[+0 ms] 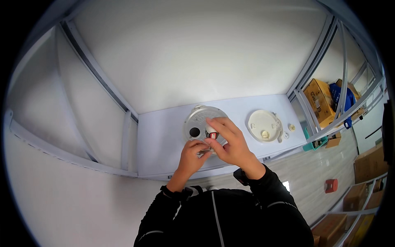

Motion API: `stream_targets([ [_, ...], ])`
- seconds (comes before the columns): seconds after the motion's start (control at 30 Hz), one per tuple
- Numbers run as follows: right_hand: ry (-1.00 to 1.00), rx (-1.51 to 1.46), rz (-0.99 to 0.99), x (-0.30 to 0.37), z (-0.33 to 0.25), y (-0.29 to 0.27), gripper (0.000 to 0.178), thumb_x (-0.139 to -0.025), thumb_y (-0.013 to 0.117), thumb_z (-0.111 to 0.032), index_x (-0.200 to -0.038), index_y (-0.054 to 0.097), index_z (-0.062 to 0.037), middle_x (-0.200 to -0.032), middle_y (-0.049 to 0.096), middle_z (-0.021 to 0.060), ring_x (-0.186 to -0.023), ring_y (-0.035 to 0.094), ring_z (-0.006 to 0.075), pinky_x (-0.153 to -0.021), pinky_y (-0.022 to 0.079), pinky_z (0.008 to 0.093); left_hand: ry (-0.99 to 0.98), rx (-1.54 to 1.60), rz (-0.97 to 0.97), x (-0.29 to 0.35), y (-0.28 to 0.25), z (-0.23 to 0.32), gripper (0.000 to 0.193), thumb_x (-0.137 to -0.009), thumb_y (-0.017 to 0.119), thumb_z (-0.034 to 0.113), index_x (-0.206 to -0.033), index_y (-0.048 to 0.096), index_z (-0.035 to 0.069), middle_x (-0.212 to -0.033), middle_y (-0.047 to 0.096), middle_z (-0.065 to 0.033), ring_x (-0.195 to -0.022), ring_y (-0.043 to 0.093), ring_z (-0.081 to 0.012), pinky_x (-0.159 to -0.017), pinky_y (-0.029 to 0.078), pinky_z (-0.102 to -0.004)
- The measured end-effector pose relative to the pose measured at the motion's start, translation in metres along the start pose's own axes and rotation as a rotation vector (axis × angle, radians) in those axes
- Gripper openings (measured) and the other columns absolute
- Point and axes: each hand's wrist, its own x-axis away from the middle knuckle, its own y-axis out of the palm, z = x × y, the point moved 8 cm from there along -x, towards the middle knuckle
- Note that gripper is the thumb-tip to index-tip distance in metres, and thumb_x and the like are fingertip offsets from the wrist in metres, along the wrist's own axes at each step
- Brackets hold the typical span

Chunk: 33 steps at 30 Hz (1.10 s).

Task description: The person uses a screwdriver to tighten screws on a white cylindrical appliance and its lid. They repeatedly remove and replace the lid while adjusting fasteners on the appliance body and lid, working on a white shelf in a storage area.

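Observation:
A round, greyish, see-through vessel (pixel 190 119) with a dark round hole stands on the white table in front of me. Over its right half, my right hand (pixel 231 142) grips a small white cylindrical piece (pixel 212 128) with a red and black end, held between thumb and fingers. At the vessel's near rim is my left hand (pixel 192 157), its fingers bent and drawn together. What those fingers pinch, if anything, is too small to make out. Both hands partly cover the vessel's near side.
On the right of the table (pixel 160 140) lies a round white shallow cover (pixel 256 131) with a cream-coloured piece (pixel 265 134) inside. Small round parts (pixel 291 127) sit beside it. Frame posts flank the table. Cardboard boxes (pixel 319 102) and a red stool (pixel 331 185) are farther right.

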Motion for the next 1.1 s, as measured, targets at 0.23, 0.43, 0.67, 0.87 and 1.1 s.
stream_targets([
  [0.23, -0.05, 0.023, 0.087, 0.003, -0.009, -0.011, 0.059, -0.086, 0.086, -0.006, -0.14, 0.065, -0.0001, -0.121, 0.071, 0.0191, -0.102, 0.07, 0.0337, -0.089, 0.057, 0.039, -0.112, -0.093, 0.036, -0.003, -0.045, -0.018, 0.05, -0.083, 0.085, 0.009, -0.132, 0.072, 0.007, -0.13, 0.067, -0.0116, -0.087, 0.066, -0.0214, -0.075, 0.056, -0.0319],
  [0.43, 0.006, -0.1, 0.089, 0.005, -0.009, -0.018, 0.059, -0.088, 0.072, 0.001, -0.145, 0.058, -0.0004, -0.119, 0.068, 0.0206, -0.101, 0.07, 0.0331, -0.085, 0.056, 0.0364, -0.172, -0.222, -0.126, -0.01, -0.057, -0.031, 0.057, -0.086, 0.087, 0.018, -0.14, 0.069, 0.011, -0.147, 0.061, -0.0078, -0.091, 0.067, -0.0218, -0.08, 0.057, -0.0329],
  [0.67, 0.251, -0.094, -0.114, 0.033, 0.029, 0.007, 0.043, -0.086, 0.065, 0.004, -0.128, 0.064, -0.006, -0.109, 0.063, 0.0144, -0.08, 0.064, 0.0278, -0.073, 0.054, 0.0362, -0.134, -0.297, -0.136, -0.008, -0.052, -0.042, 0.048, -0.085, 0.089, 0.024, -0.129, 0.072, 0.014, -0.149, 0.06, -0.0037, -0.098, 0.07, -0.0234, -0.082, 0.059, -0.0345],
  [0.87, 0.381, 0.106, -0.318, 0.06, 0.046, 0.035, 0.037, -0.088, 0.079, -0.009, -0.122, 0.067, -0.0096, -0.114, 0.068, 0.0099, -0.08, 0.07, 0.0309, -0.07, 0.058, 0.0397, -0.053, -0.315, 0.002, 0.002, -0.042, -0.037, 0.047, -0.078, 0.094, 0.037, -0.113, 0.073, 0.013, -0.132, 0.062, -0.0066, -0.09, 0.071, -0.0258, -0.075, 0.058, -0.0385],
  [1.1, 0.419, 0.171, -0.342, 0.074, 0.062, 0.042, 0.031, -0.088, 0.081, -0.011, -0.117, 0.07, -0.0088, -0.107, 0.073, 0.0119, -0.085, 0.072, 0.0351, -0.074, 0.059, 0.0427, 0.01, -0.388, 0.159, 0.021, -0.009, -0.008, 0.047, -0.074, 0.096, 0.031, -0.106, 0.068, 0.01, -0.119, 0.058, -0.0126, -0.097, 0.066, -0.0344, -0.077, 0.055, -0.0438],
])
